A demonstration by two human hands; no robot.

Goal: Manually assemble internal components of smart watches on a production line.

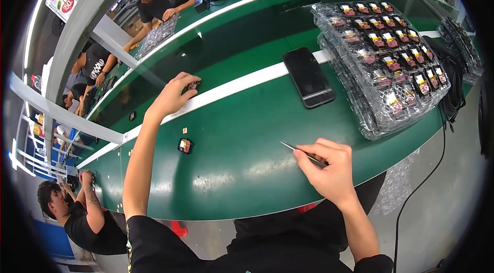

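Observation:
My left hand (174, 95) reaches over the white rail, its fingers closed around a small dark part (193, 85) at the edge of the sunken green strip. Fingers cover most of that part. In my right hand (332, 167) a pair of metal tweezers (289, 145) is gripped, tips pointing left above the green table (247, 134). Between my forearms lies a small black square module (185, 145) with a white, yellow and reddish face. Just beyond it is a tiny tan piece (184, 130).
A black phone (309, 77) overlaps the white rail (242, 83). To its right, stacked clear plastic trays (355, 87) carry several similar modules. Black cables (453, 98) hang over the right edge. Another module (132, 116) sits on the sunken strip. People work across and at left.

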